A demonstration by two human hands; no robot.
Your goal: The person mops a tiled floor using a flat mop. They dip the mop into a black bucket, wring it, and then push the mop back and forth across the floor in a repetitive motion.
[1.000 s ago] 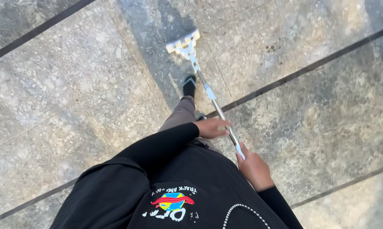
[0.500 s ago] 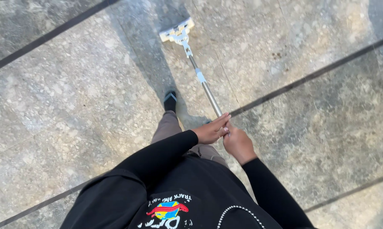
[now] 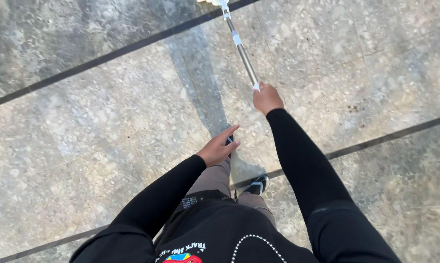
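Metal mop pole [image 3: 243,56] slants up from right hand [image 3: 267,99] to top edge, mop head [image 3: 214,2] cut off there. Right hand clenched round pole's near end, arm outstretched. Left hand [image 3: 219,147] loose, fingers extended, off pole, nearer body. Speckled stone floor [image 3: 107,126] beneath.
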